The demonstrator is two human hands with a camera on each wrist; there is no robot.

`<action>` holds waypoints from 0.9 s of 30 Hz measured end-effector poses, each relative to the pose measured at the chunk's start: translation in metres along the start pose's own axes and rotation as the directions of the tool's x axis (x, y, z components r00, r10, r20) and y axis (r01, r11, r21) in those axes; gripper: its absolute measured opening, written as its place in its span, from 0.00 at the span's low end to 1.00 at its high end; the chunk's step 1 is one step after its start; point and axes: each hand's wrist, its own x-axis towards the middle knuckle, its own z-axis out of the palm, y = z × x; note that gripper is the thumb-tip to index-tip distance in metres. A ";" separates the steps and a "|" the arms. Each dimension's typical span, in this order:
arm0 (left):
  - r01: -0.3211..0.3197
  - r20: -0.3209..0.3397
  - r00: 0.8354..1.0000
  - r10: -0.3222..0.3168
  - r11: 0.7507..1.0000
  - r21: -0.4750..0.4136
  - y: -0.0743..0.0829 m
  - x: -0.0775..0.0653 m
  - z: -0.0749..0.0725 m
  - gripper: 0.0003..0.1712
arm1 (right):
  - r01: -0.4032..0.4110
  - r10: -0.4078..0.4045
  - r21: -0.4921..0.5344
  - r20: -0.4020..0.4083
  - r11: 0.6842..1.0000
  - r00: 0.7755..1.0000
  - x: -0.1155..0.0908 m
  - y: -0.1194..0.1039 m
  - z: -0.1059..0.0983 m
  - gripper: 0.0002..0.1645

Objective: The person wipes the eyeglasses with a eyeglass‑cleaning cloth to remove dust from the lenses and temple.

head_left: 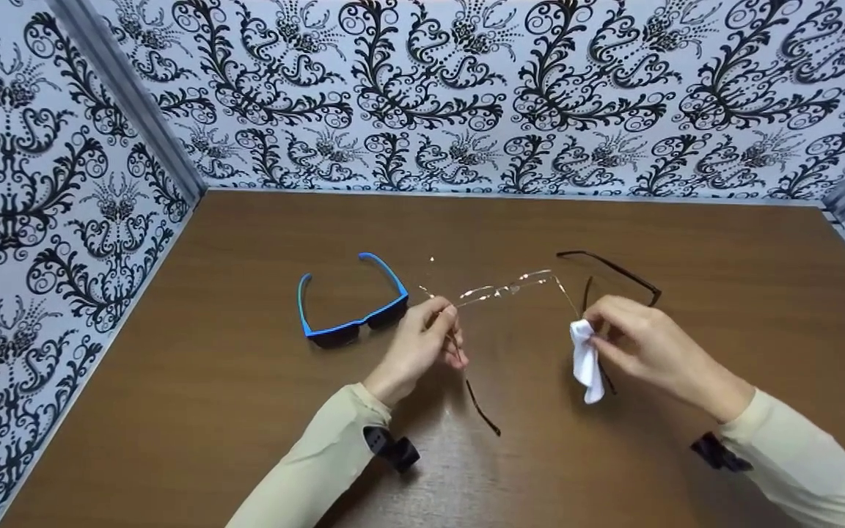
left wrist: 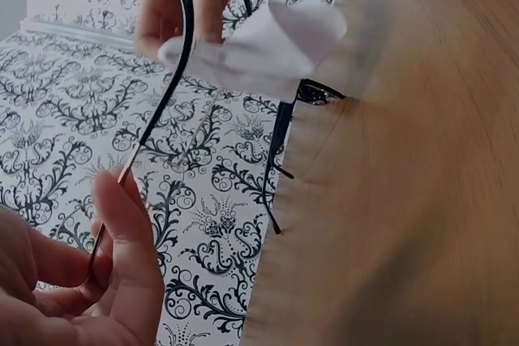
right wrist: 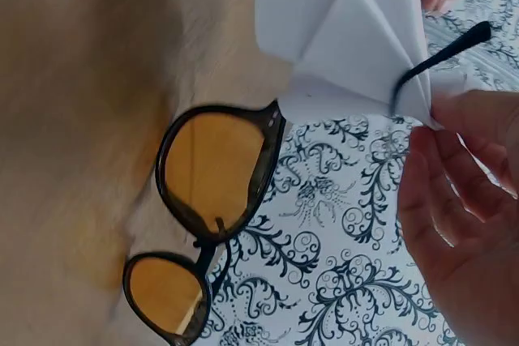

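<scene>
At the left of the table (head_left: 210,367), blue sunglasses (head_left: 361,323) lie with both arms unfolded toward the far side, just beside your left hand (head_left: 422,330). That hand is nearly closed, thumb and fingers pinching one thin arm of the clear glasses (head_left: 538,275). These are raised in front of you between both hands, arms unfolded, dark tips toward the near side. Your right hand (head_left: 646,348) pinches the white cloth (head_left: 587,367) against their right arm, other fingers bent; whether the cloth wraps fully round the arm cannot be told. Farther right, black glasses (right wrist: 215,169) with amber lenses lie partly behind that hand.

The work appears to be wiping. Steady the frame with your left hand and draw the cloth along the arm toward its tip, pressing lightly; pulling outward could strain the hinge. Keep the loose cloth and your knuckles off the black pair.
</scene>
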 end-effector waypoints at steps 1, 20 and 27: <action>0.004 0.010 1.000 -0.004 1.000 0.003 0.000 0.000 0.001 0.13 | 0.012 -0.012 -0.042 0.002 0.999 1.000 0.002 0.002 0.000 0.25; 0.117 0.134 0.985 -0.105 0.989 -0.090 -0.002 -0.006 0.005 0.13 | 0.134 -0.178 -0.351 -0.095 0.927 0.979 0.015 0.011 0.005 0.17; 0.078 0.103 0.992 -0.067 0.991 -0.107 -0.001 -0.005 0.004 0.13 | 0.159 -0.187 -0.313 -0.059 0.936 0.981 -0.001 -0.001 0.005 0.19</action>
